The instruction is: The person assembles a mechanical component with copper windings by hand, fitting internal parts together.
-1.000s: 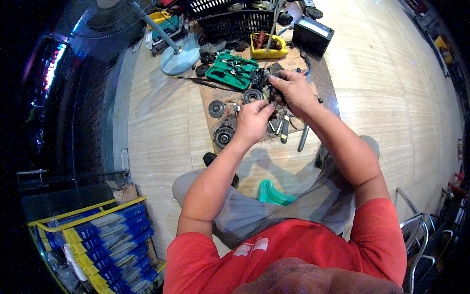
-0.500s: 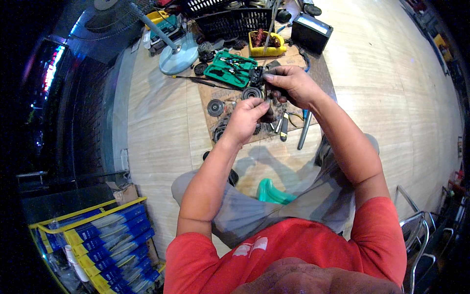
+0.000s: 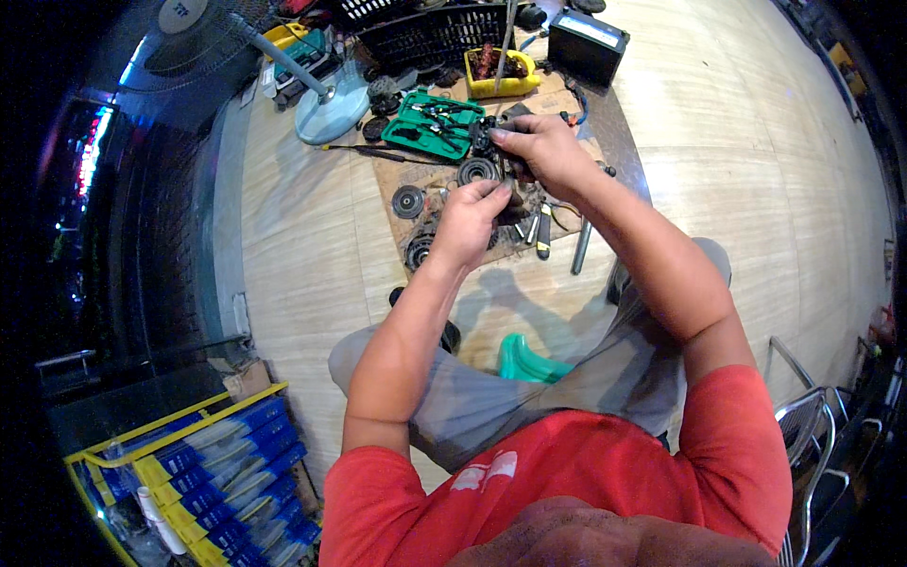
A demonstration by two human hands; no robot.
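Note:
Over a work board (image 3: 402,173) on the floor, my left hand (image 3: 470,222) has its thumb and fingers pressed together, fingertips blackened. What it pinches is too dark and small to make out. Just above and to the right, my right hand (image 3: 546,151) is closed round a small black mechanical part (image 3: 484,135), its thumb on the part's edge. Both hands nearly meet. Below them lie a round grooved pulley-like part (image 3: 477,171), a smaller dark disc (image 3: 408,201), a ring-shaped part (image 3: 419,251) and a yellow-and-black handled tool (image 3: 544,231).
A green tool case (image 3: 435,125) lies open behind my hands. Beyond are a yellow container (image 3: 501,76), a black crate (image 3: 430,40), a black battery (image 3: 586,49) and a fan base (image 3: 331,109). A metal bar (image 3: 581,248) lies right. A green stool (image 3: 529,361) shows between my legs.
The view has shifted slightly, so the board and tools sit a little further left and up. My hands keep their closed grips close together, the right wrist slightly turned.

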